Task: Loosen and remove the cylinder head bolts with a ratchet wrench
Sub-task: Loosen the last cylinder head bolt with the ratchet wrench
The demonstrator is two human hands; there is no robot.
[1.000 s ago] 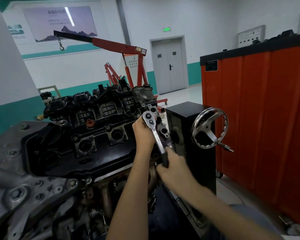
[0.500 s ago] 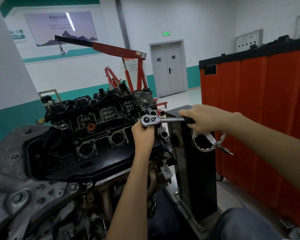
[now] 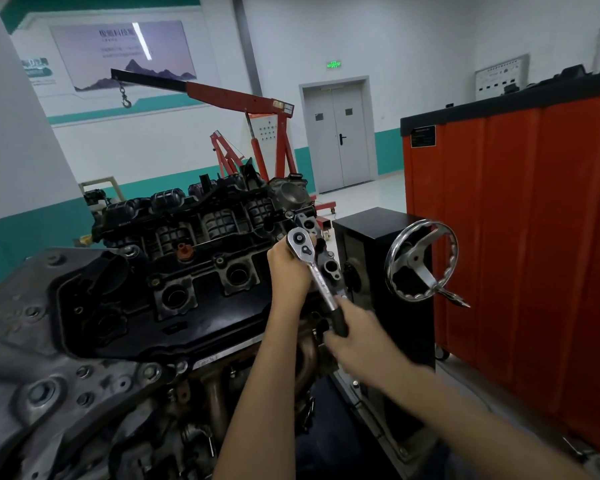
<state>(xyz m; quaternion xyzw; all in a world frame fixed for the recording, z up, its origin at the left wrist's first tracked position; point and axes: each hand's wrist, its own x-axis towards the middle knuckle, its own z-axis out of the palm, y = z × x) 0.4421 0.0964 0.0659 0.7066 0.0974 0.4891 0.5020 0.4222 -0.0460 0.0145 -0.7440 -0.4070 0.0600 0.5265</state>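
A black engine with its cylinder head (image 3: 187,271) sits on a stand in front of me. A chrome ratchet wrench (image 3: 314,271) stands on the head's right end, its round head up and its black handle pointing down toward me. My left hand (image 3: 288,268) grips the wrench just under its head, hiding the socket and the bolt. My right hand (image 3: 357,344) grips the black handle at its lower end and looks motion-blurred.
A black stand box (image 3: 371,237) with a chrome handwheel (image 3: 421,261) is just right of the wrench. An orange cabinet (image 3: 534,237) fills the right side. A red engine crane (image 3: 243,98) stands behind the engine, with a grey double door (image 3: 338,136) beyond.
The wrench handle swung from pointing right, level, back down toward me, my right hand moving with it. My left hand stayed at the wrench head.
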